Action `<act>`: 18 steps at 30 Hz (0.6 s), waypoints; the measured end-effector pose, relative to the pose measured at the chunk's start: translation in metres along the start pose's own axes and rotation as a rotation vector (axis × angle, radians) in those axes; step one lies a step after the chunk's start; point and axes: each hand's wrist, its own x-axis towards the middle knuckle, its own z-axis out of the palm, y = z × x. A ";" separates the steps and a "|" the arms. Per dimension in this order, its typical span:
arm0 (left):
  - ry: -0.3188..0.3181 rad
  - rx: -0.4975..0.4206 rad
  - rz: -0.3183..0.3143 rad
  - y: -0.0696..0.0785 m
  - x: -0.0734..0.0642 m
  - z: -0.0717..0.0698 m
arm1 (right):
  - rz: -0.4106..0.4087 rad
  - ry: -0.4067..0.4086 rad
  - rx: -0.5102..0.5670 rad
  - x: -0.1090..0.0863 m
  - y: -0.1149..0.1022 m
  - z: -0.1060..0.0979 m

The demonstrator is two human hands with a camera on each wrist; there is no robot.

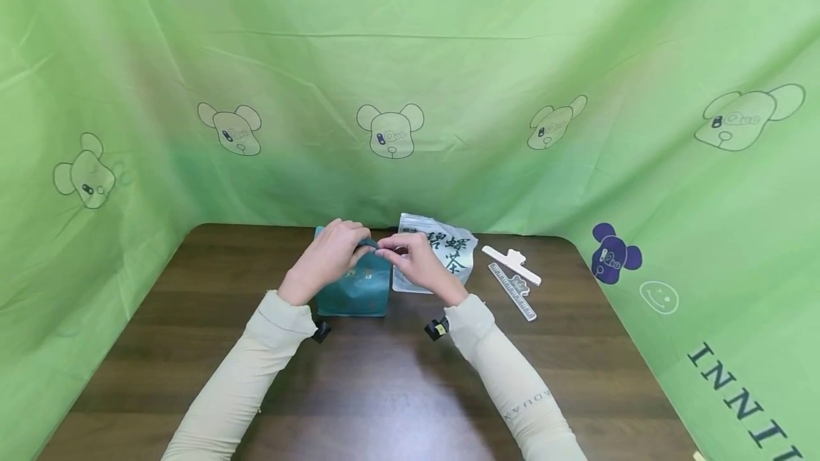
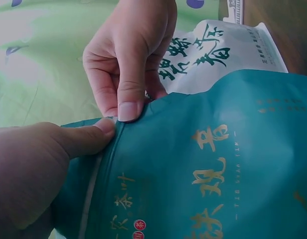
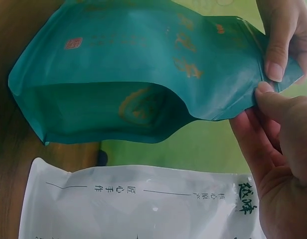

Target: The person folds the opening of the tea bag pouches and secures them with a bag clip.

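A teal tea pouch [image 1: 354, 290] with gold characters stands upright on the table, its top edge between both hands. My left hand [image 1: 331, 253] grips that top edge, thumb on the near face beside the zip strip [image 2: 91, 185]. Close by, my right hand [image 1: 418, 259] pinches the same strip near the pouch's corner, thumb [image 2: 128, 105] against the front. In the right wrist view the teal pouch [image 3: 108, 59] shows its folded side panel, and both thumbs meet at the seal. A white tea pouch [image 1: 456, 247] with dark green characters stands just behind the right hand.
Right of the white pouch, a white clip [image 1: 512, 264] lies on the brown table [image 1: 397, 390]. Beside it is a narrow ruler-like piece [image 1: 512, 293] with a bear shape. Green curtains [image 1: 397, 55] with bear drawings hang behind and along both sides.
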 end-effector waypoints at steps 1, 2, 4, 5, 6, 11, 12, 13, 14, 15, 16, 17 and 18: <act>-0.001 -0.005 0.006 0.000 0.000 0.000 | -0.002 -0.001 -0.001 0.000 0.001 0.000; -0.002 -0.009 0.010 -0.001 0.000 -0.001 | -0.005 -0.001 -0.001 0.001 0.001 0.001; -0.001 -0.011 0.019 -0.001 0.000 -0.001 | -0.012 -0.001 0.000 0.001 0.002 0.001; 0.001 -0.012 0.020 -0.001 0.000 -0.001 | -0.015 -0.001 -0.001 0.001 0.002 0.001; 0.002 -0.012 0.022 -0.001 0.000 -0.002 | -0.017 -0.002 -0.002 0.002 0.002 0.001; 0.005 -0.004 0.019 0.000 0.001 -0.002 | 0.003 -0.008 -0.005 0.002 -0.002 -0.001; 0.003 -0.004 0.018 0.000 0.001 -0.002 | 0.013 -0.011 0.000 0.002 -0.003 -0.001; 0.000 -0.005 0.017 0.000 0.001 -0.002 | 0.024 -0.014 0.003 0.002 -0.003 -0.001; -0.003 -0.007 0.017 0.000 0.001 -0.002 | 0.034 -0.018 0.008 0.002 -0.004 -0.001; -0.004 -0.009 0.018 0.000 0.001 -0.002 | 0.043 -0.021 0.011 0.002 -0.004 -0.001; -0.006 -0.013 0.018 0.000 0.001 -0.002 | 0.052 -0.024 0.015 0.002 -0.004 -0.002; -0.006 -0.016 0.019 0.001 0.001 -0.002 | 0.059 -0.028 0.017 0.002 -0.004 -0.002; -0.006 -0.019 0.020 0.001 0.001 -0.003 | 0.065 -0.033 0.018 0.003 -0.005 -0.002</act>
